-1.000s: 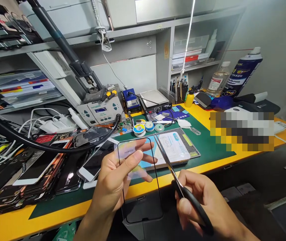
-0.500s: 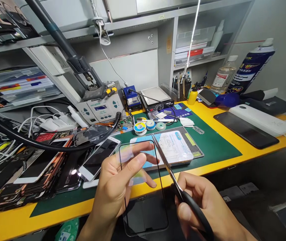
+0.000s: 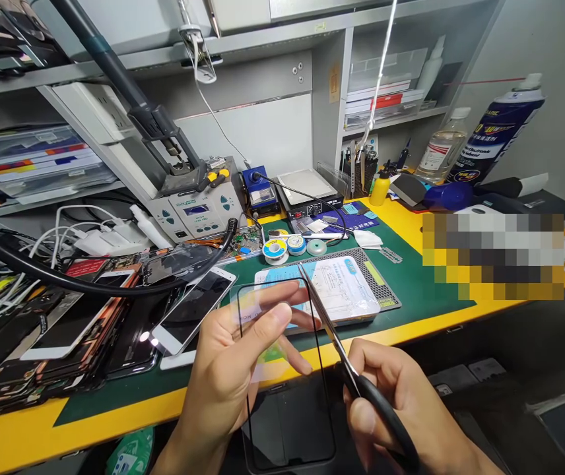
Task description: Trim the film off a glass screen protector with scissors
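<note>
Holding a clear panel (image 3: 292, 425) in the left hand (image 3: 240, 356) and scissors (image 3: 332, 333) in the right hand (image 3: 391, 389), before the green mat (image 3: 421, 290).
Under the mat, a yellow surface (image 3: 129, 417), cut off at the sides of the view; by the mat's left end, a phone heap (image 3: 72, 326), lower layers hard to make out; by its right end, a pixelated patch (image 3: 493, 257), impossible to read beneath. On the mat, a white-and-blue box (image 3: 344, 290), partly hidden behind fingers and blades. In front of the mat, left grip closed on the black-edged panel, thumb nearest, lower edge faint against the dark; right grip wrapped around the black scissor handles, partly covering them. Blades nearly together, close beside the panel's right edge in view; contact impossible to tell.
</note>
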A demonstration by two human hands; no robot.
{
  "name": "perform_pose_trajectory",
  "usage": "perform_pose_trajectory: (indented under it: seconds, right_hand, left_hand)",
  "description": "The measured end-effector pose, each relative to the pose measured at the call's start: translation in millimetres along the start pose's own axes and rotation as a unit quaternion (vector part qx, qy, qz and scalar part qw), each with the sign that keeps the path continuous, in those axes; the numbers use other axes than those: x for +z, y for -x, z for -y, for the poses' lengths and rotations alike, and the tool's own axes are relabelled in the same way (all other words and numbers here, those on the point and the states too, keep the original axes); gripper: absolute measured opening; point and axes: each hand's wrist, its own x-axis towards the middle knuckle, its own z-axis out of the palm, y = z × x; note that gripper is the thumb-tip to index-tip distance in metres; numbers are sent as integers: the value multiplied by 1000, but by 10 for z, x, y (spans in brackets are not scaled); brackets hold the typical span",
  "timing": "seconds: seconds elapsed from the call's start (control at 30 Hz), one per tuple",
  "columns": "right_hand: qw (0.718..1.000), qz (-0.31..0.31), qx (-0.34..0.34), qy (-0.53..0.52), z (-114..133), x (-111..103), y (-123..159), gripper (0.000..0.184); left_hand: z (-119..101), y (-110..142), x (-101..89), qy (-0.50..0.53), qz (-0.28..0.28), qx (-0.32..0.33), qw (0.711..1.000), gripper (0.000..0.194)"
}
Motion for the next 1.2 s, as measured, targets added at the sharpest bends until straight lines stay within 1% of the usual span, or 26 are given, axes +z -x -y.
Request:
perform_pose_trajectory:
  seconds: [0.1,0.27,0.37,0.57,0.73,0.8,1.03,1.2]
  right_hand:
    - [1000,-6,-1,-1,-11,-15,6,51]
    - [997,50,-43,-33,-84,-77,-7,44]
    - [996,56,-54,-33,-112,-97,-10,41]
    - [997,48,-48,-25,-67,-62,3,45]
    - [999,-21,-1,27,41,21,49,54]
    - [998,-38,7,39,76,52,64,56]
    - [997,-48,23,61,127,80,78,59]
    - [998,-36,11,60,34,4,47,57]
  left_hand:
    - [3,-3,16,-2,5,12,1000,26]
    - [6,-4,21,8,7,7,1000,25]
    - [8,0,14,3,8,9,1000,25]
    - [12,17,10,-7,11,15,1000,23]
    - [4,34,23,-4,2,13,1000,20]
    - [-2,41,26,-6,-2,10,1000,19]
    - [-23,59,31,-9,4,10,1000,16]
    - [-19,56,33,-5,7,2,1000,20]
